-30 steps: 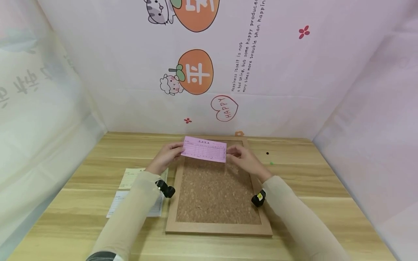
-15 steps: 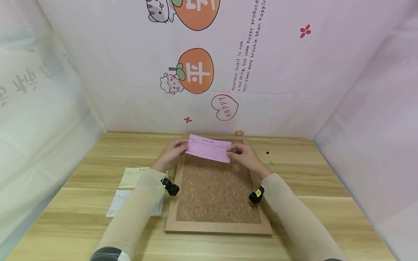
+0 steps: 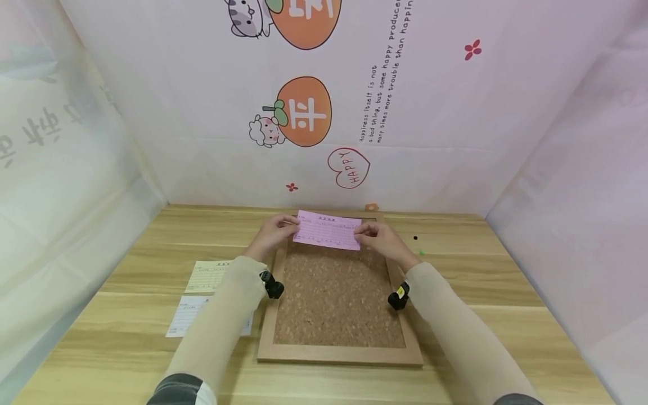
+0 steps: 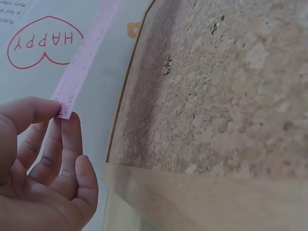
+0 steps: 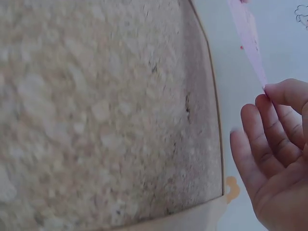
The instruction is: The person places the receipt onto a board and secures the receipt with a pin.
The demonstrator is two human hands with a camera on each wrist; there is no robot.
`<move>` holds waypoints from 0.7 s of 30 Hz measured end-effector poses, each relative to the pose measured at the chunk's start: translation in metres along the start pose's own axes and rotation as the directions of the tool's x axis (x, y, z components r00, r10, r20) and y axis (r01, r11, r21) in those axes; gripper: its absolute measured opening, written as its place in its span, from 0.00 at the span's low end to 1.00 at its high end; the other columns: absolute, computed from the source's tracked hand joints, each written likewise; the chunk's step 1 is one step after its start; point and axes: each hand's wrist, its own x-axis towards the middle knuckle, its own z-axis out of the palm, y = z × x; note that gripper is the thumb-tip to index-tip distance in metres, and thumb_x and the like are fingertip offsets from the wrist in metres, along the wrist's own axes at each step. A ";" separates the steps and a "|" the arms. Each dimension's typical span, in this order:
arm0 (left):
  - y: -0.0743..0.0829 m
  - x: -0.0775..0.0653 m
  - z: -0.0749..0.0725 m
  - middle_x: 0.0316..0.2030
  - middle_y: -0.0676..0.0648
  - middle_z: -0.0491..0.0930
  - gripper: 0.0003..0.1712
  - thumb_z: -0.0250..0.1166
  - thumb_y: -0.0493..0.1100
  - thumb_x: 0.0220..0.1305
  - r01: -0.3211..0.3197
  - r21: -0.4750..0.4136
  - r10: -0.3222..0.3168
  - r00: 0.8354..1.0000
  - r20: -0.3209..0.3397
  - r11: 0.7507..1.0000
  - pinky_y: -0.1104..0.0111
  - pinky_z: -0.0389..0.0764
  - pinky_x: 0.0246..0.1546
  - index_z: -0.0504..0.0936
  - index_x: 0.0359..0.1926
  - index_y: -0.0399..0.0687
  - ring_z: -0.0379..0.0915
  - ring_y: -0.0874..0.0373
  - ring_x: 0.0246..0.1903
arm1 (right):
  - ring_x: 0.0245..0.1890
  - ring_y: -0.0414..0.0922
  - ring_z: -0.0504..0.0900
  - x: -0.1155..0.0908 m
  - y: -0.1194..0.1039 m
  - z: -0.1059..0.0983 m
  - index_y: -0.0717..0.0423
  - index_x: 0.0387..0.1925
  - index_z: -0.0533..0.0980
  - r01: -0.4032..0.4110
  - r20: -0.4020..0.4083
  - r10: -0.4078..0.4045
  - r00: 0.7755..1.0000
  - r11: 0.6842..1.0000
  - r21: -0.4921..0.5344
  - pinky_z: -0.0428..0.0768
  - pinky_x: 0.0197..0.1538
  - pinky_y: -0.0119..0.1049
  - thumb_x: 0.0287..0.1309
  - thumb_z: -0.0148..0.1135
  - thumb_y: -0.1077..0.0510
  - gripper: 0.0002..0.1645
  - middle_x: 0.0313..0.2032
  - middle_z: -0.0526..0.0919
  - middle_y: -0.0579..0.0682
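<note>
A pink printed form slip (image 3: 327, 230) is stretched between both hands over the far end of a wood-framed cork board (image 3: 344, 304). At the slip's left edge my left hand (image 3: 273, 235) pinches it between thumb and fingers; the left wrist view shows the pinched corner of the slip (image 4: 72, 86) close up. My right hand (image 3: 383, 243) pinches the right edge, and in the right wrist view the slip (image 5: 249, 41) runs up from the thumb and fingertip. In both wrist views the slip is seen apart from the cork.
Left of the board, partly under the left sleeve, lie a yellow form slip (image 3: 205, 277) and a white form slip (image 3: 184, 316). A small black dot (image 3: 415, 238) and a green bit (image 3: 421, 252) lie to the right on the wooden table (image 3: 481, 349). A printed curtain (image 3: 430, 169) stands behind.
Both hands have carried the pink slip a little to the right over the board's far end. My right hand's hold on the right edge shows more plainly now.
</note>
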 end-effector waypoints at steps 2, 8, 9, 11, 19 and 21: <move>0.001 0.002 0.002 0.54 0.38 0.78 0.13 0.63 0.39 0.69 0.002 0.017 -0.002 1.000 0.001 1.000 0.59 0.73 0.53 0.81 0.52 0.37 0.73 0.47 0.52 | 0.38 0.50 0.77 0.002 0.002 0.000 0.60 0.48 0.80 -0.019 -0.001 0.019 1.000 1.000 -0.002 0.78 0.44 0.47 0.69 0.62 0.57 0.12 0.39 0.82 0.54; -0.004 0.007 0.010 0.52 0.40 0.77 0.11 0.65 0.39 0.68 0.044 0.010 -0.044 0.999 0.004 0.999 0.58 0.73 0.51 0.82 0.49 0.39 0.71 0.48 0.50 | 0.32 0.45 0.75 0.005 0.006 -0.002 0.62 0.46 0.81 -0.043 -0.005 0.043 0.999 0.996 -0.073 0.76 0.36 0.38 0.68 0.63 0.59 0.11 0.36 0.81 0.54; -0.005 0.009 0.011 0.52 0.40 0.77 0.11 0.65 0.39 0.68 0.046 0.017 -0.046 0.999 0.007 0.999 0.58 0.73 0.51 0.82 0.49 0.39 0.72 0.48 0.50 | 0.32 0.44 0.74 0.006 0.007 -0.002 0.62 0.46 0.81 -0.046 -0.007 0.046 0.999 0.995 -0.084 0.75 0.34 0.36 0.68 0.63 0.59 0.10 0.35 0.80 0.53; -0.008 0.011 0.013 0.52 0.40 0.77 0.11 0.65 0.39 0.68 0.036 0.053 -0.037 0.999 0.016 0.998 0.57 0.74 0.51 0.83 0.48 0.39 0.72 0.47 0.50 | 0.31 0.44 0.74 0.007 0.010 -0.003 0.62 0.46 0.81 -0.053 -0.005 0.053 0.999 0.994 -0.099 0.75 0.34 0.34 0.68 0.62 0.60 0.10 0.35 0.80 0.53; -0.006 0.011 0.021 0.57 0.39 0.76 0.11 0.64 0.39 0.67 0.038 0.162 -0.043 0.999 0.027 0.986 0.57 0.72 0.51 0.84 0.48 0.38 0.71 0.47 0.50 | 0.30 0.44 0.77 0.014 0.026 -0.002 0.63 0.44 0.80 -0.071 0.014 0.074 0.997 0.987 -0.143 0.77 0.33 0.34 0.67 0.62 0.61 0.09 0.34 0.81 0.53; -0.008 0.014 0.023 0.62 0.38 0.73 0.11 0.65 0.39 0.67 0.045 0.173 -0.050 0.998 0.023 0.984 0.58 0.72 0.49 0.84 0.47 0.38 0.70 0.47 0.51 | 0.30 0.44 0.76 0.016 0.028 -0.002 0.63 0.44 0.81 -0.080 0.012 0.083 0.996 0.984 -0.158 0.75 0.32 0.33 0.67 0.62 0.61 0.09 0.33 0.81 0.52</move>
